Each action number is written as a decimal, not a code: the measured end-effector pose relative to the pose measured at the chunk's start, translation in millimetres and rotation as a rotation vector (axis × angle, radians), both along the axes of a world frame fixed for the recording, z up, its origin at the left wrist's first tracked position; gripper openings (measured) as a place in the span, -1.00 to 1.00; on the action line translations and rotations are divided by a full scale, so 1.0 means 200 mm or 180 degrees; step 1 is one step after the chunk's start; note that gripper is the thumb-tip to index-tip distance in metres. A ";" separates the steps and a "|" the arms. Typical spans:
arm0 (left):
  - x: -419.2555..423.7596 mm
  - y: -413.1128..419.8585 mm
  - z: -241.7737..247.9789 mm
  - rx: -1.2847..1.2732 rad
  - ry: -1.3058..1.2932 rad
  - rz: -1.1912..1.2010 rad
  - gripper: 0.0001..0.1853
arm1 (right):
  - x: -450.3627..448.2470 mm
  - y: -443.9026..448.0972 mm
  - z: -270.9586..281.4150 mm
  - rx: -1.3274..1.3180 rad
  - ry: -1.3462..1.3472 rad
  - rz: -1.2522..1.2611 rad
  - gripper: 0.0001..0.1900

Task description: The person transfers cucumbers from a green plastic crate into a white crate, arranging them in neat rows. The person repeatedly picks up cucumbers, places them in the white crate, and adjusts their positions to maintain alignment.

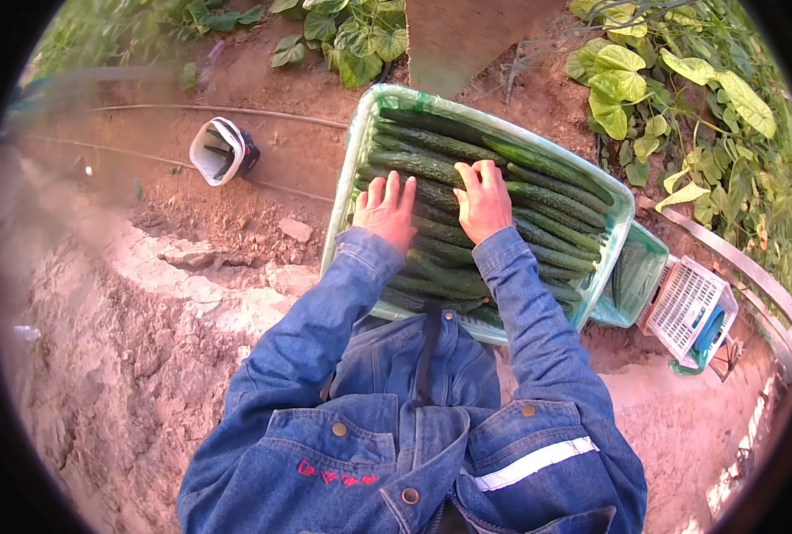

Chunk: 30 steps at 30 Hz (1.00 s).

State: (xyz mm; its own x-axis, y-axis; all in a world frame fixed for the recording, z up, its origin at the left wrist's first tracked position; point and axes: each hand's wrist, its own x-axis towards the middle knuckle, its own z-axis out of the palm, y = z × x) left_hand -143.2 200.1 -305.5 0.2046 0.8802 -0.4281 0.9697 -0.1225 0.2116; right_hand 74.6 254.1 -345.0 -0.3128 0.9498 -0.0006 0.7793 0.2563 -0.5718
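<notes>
A green plastic crate point(342, 200), lined with clear film, stands before me filled with long, bumpy dark green cucumbers point(556, 199). They lie side by side, roughly lengthwise across the crate. My left hand point(388, 210) rests palm down on the cucumbers in the left half, its fingers extended and slightly apart. Close to the middle, my right hand point(486, 205) bends its fingers over the cucumbers. Whether those fingers grip one is unclear. My forearms and the hands cover part of the near rows.
A white-rimmed bag or bucket point(217, 152) with dark items inside sits on the soil to the left. Right of the crate are another green crate point(639, 274) and a white slatted basket point(689, 307). Leafy vines point(616, 87) grow beyond. A brown board point(469, 40) stands at the back.
</notes>
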 end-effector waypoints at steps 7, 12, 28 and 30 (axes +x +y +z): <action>0.00 0.01 0.01 -0.0023 -0.0041 0.0009 0.10 | -0.01 0.01 -0.05 0.0149 0.0394 0.0257 -0.55; 0.00 0.02 0.00 -0.0135 -0.0069 0.0020 0.09 | -0.04 0.01 -0.09 -0.0043 0.0567 0.0093 -0.60; 0.03 0.12 -0.13 0.0793 -0.0799 -0.0325 -0.18 | -0.15 -0.11 -0.15 0.0476 0.0086 -0.0232 -0.39; 0.04 0.10 -0.16 0.0914 -0.0903 -0.0415 -0.30 | -0.12 -0.12 -0.12 0.0551 0.0099 -0.0168 -0.42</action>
State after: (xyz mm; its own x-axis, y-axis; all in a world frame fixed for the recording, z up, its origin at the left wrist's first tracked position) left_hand -134.4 219.3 -338.1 0.3967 0.9145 -0.0800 0.8503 -0.3332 0.4073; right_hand 50.8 230.6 -368.9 -0.2599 0.9500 0.1732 0.7769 0.3122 -0.5467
